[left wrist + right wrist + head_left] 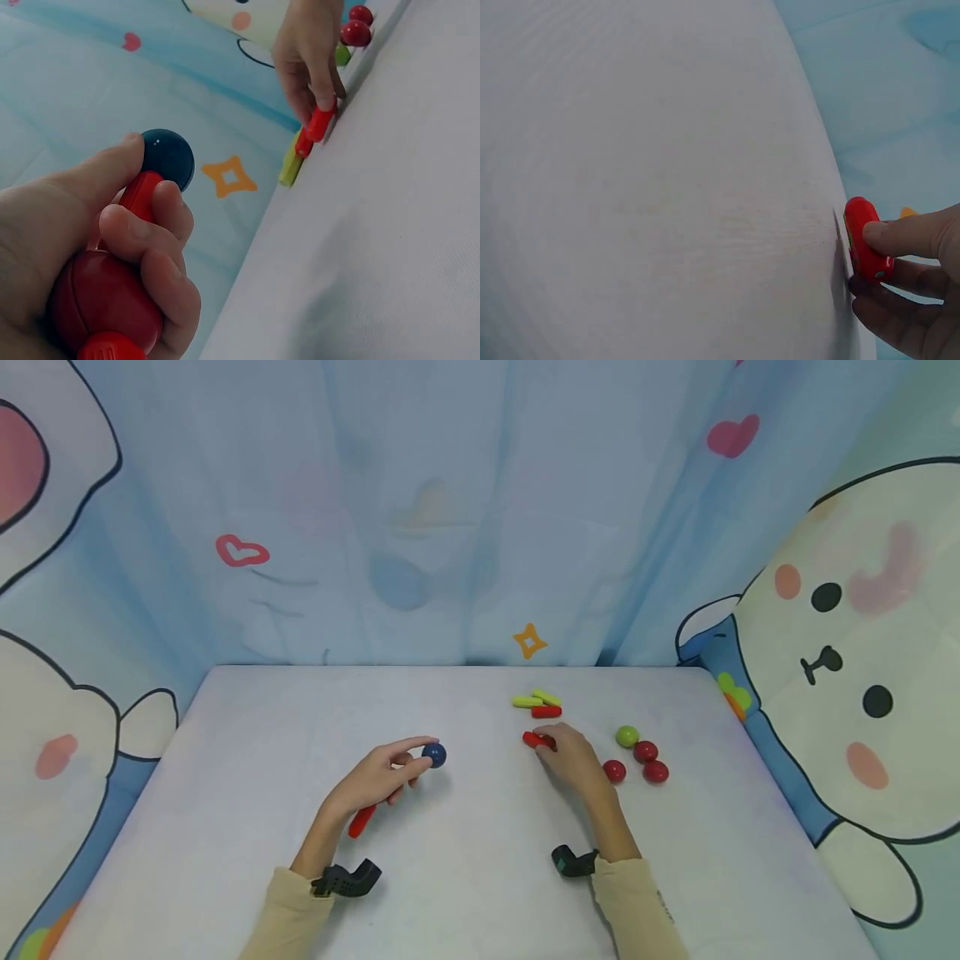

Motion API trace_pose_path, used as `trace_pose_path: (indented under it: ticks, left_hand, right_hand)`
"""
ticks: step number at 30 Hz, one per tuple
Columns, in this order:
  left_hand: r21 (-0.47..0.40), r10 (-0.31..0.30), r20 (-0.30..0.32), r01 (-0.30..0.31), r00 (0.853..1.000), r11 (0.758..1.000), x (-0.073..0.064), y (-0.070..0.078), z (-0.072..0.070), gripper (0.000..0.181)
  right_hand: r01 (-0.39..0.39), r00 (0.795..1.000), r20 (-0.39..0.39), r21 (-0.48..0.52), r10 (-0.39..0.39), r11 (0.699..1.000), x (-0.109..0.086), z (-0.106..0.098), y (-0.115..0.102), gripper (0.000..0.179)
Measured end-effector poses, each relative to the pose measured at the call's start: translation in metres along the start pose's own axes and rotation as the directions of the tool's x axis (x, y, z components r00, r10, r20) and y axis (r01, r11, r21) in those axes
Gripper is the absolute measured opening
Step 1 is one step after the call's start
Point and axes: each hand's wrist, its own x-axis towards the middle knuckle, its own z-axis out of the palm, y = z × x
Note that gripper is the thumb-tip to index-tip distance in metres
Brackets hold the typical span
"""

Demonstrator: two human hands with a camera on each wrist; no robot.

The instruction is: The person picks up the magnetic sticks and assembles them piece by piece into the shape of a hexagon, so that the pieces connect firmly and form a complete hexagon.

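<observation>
My left hand (372,778) holds a joined toy piece above the left part of the table. In the left wrist view a dark blue ball (169,157) tops a short red rod (139,198), with a red ball (106,296) lower down in the curled fingers. Another red rod (362,821) sticks out below the palm. The thumb touches the blue ball. Farther right, my right hand (576,762) pinches a separate red rod (866,240) between thumb and fingers, close to the tabletop. Part of the left-hand piece is hidden by the fingers.
Beyond the right hand lie yellow-green rods (527,702) and a red rod (547,712). Right of it are a green ball (627,737) and several red balls (656,772). The white table (465,893) ends at a blue printed curtain (450,527).
</observation>
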Motion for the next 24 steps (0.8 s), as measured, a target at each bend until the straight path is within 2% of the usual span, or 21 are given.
trace_pose_path:
  ticks: [3, 5, 11, 18, 24]
  left_hand:
    - [0.006, -0.008, -0.008, 0.008, 1.000, 1.000, -0.002, 0.007, 0.000, 0.043]
    - [0.001, -0.013, -0.013, 0.013, 1.000, 1.000, -0.002, 0.009, -0.001, 0.043]
    - [-0.020, -0.035, -0.044, 0.035, 0.998, 0.999, 0.003, -0.001, -0.002, 0.045]
    - [-0.012, -0.033, -0.082, 0.032, 0.996, 0.999, 0.005, -0.007, -0.004, 0.045]
    - [-0.046, -0.043, -0.115, 0.037, 0.992, 0.998, 0.004, -0.009, -0.003, 0.048]
  right_hand:
    - [0.009, 1.000, 0.003, 0.091, -0.009, 0.996, 0.000, -0.003, -0.001, 0.039]
    - [0.044, 0.999, 0.002, 0.173, -0.045, 0.984, 0.000, -0.004, -0.005, 0.038]
    - [0.119, 0.992, -0.015, 0.361, -0.122, 0.925, -0.001, -0.009, -0.017, 0.038]
    - [0.122, 0.992, -0.028, 0.458, -0.123, 0.880, -0.005, -0.016, -0.021, 0.040]
    - [0.116, 0.992, -0.013, 0.519, -0.128, 0.847, -0.005, -0.015, -0.027, 0.040]
